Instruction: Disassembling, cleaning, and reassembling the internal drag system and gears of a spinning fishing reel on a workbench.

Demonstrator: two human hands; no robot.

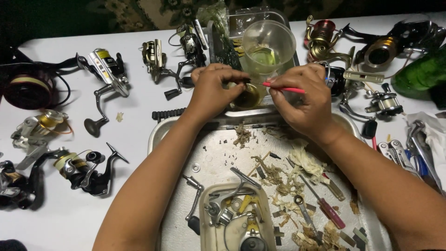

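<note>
My left hand [212,91] grips a small round brass-coloured reel part [247,97] just beyond the far rim of a metal tray [218,153]. My right hand [304,100] pinches a thin red-handled tool [284,88], its tip pointing left into that part. Both hands meet in front of a clear plastic cup [268,44] holding a little yellowish liquid. What lies under my fingers is hidden.
The tray holds screws, dirty cotton scraps, a wrench [304,211], a red screwdriver [325,204] and a beige tub [232,223] of reel parts. Several spinning reels [109,69] lie on the white table at left and back. Pliers [399,153] and a green bottle [420,72] sit right.
</note>
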